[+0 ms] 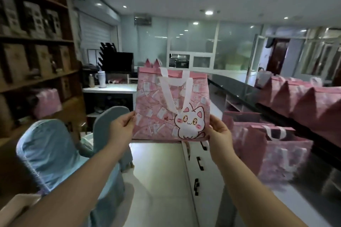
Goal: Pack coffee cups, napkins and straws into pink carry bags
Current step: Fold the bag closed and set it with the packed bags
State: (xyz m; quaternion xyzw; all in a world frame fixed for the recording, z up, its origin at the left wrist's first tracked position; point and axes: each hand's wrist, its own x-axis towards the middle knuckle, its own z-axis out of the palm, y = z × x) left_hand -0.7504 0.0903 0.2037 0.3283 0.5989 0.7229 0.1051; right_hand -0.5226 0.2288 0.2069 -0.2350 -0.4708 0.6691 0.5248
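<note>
Forearms [73,180] stretched out ahead of me, and at their ends my left hand [120,129] and right hand [220,132] have the pink carry bag [156,108] up in the air, well clear of the floor. Each hand pinches a lower side edge, thumb in front, fingers tucked behind, so the bag hangs square and I can look it over. It reads as flat and unfilled to me. The white handles [166,88] droop down over the front and the cat print [190,123] faces me the right way up. Holding it by both sides makes sense: one tug apart should open the body out for loading.

Over on my right, a row of pink bags [299,101] stands along the dark counter [239,86], with more bags [273,145] lower down beside it. That looks like where this one is headed. No coffee cups, napkins or straws in sight from here, so I judge packing of this bag hasn't begun. Blue-covered chair [49,151] sits to my left, out of the way.
</note>
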